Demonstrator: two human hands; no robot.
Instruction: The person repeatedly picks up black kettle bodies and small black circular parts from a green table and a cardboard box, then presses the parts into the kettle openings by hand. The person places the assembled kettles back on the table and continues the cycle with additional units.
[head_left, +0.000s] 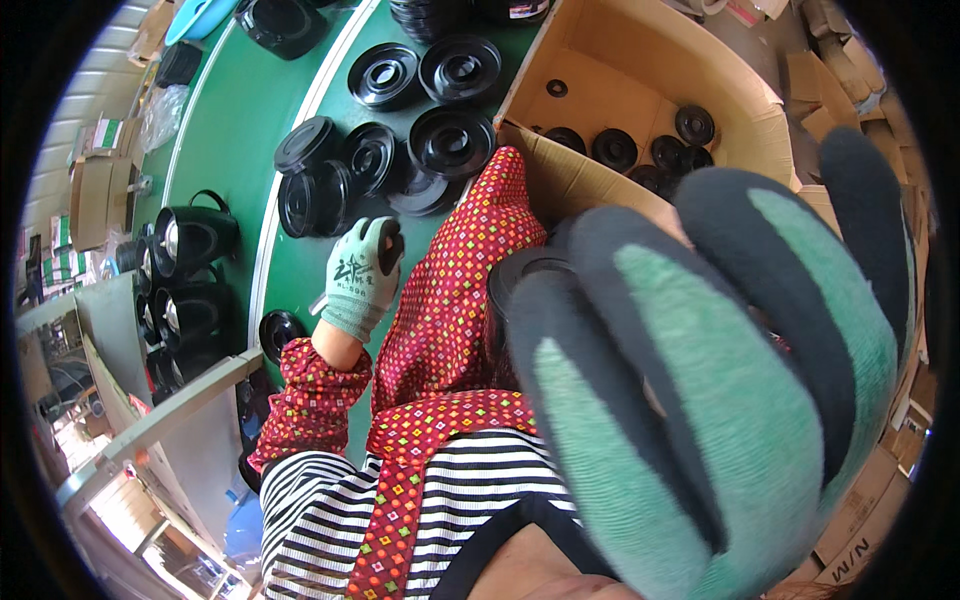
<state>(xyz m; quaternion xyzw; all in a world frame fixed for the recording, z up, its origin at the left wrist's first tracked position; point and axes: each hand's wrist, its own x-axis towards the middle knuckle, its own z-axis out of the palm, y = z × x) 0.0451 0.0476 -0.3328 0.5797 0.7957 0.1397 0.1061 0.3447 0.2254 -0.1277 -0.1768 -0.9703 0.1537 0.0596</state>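
My right hand (700, 370), in a green and black work glove, is raised very close to the camera. Its fingers are stretched out and spread, and it hides much of the right side. My left hand (365, 272), in a similar glove, rests at the edge of the green worktable with curled fingers. A thin greyish rod-like end (318, 304) shows beside its wrist; what the fingers hold is hidden. Just beyond that hand lie several round black lids (452, 142), some stacked. A round black piece (525, 285) sits against my red patterned apron (460, 290), partly covered by my right hand.
An open cardboard box (640, 60) at the right holds several black lids (614, 149). Black pots (195, 238) with handles stand at the left, near a metal rail (170, 425). The green worktable (285, 100) extends away, with another dark pot (282, 25) at the far end.
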